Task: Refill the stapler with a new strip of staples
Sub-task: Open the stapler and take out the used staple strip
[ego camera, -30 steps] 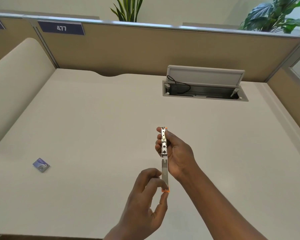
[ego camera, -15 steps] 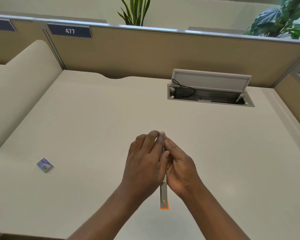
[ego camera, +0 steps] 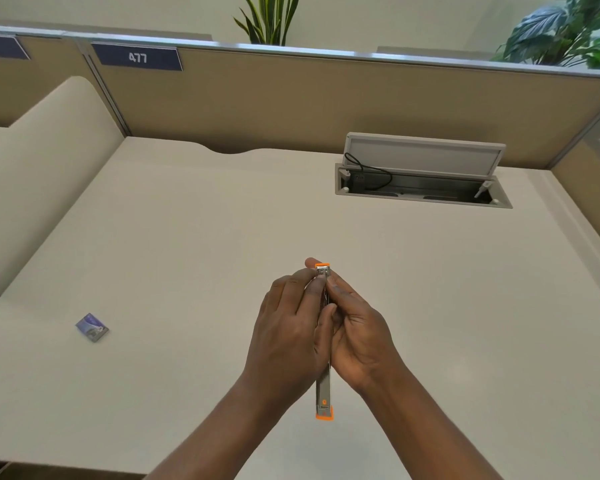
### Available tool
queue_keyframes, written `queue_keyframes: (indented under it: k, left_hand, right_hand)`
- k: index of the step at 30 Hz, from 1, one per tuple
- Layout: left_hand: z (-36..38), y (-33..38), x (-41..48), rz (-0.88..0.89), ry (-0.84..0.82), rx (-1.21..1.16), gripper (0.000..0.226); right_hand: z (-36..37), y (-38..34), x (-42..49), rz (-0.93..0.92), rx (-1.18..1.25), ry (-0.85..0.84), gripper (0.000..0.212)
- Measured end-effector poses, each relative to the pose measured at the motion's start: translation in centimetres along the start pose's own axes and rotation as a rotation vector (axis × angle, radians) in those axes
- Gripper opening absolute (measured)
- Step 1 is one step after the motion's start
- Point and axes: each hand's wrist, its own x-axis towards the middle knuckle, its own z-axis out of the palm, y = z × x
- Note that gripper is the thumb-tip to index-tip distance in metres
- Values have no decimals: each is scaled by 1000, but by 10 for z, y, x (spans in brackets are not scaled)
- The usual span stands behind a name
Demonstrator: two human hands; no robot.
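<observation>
Stapler [ego camera: 324, 398], orange-tipped, held lengthwise at 6 o'clock over the desk [ego camera: 187, 254]: left hand [ego camera: 286, 336] and right hand [ego camera: 355, 336] pinch its far end, apparently seating staples; keep fingertip pressure even, magazine straight.

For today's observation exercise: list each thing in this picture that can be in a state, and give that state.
stapler: held above the desk, in both hands
left hand: closed on the stapler
right hand: closed on the stapler
staple box: lying on the desk, untouched
cable hatch lid: raised open
</observation>
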Motion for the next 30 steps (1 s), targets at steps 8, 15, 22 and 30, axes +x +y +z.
queue_keyframes:
  k: [8,15,22,30]
  left_hand:
    - [-2,2,-4,-9,33,40,29]
    - [-1,2,-9,-46,50,-23,13]
    - [-4,2,-9,67,95,-138,3]
    - [-3,2,-25,189,13,-144,14]
  right_hand:
    - [-3,4,1,25,53,-33,36]
    - [-7,6,3,28,65,-72,36]
    - [-14,7,8,26,98,-62,38]
    - [-19,1,14,50,136,-39,40]
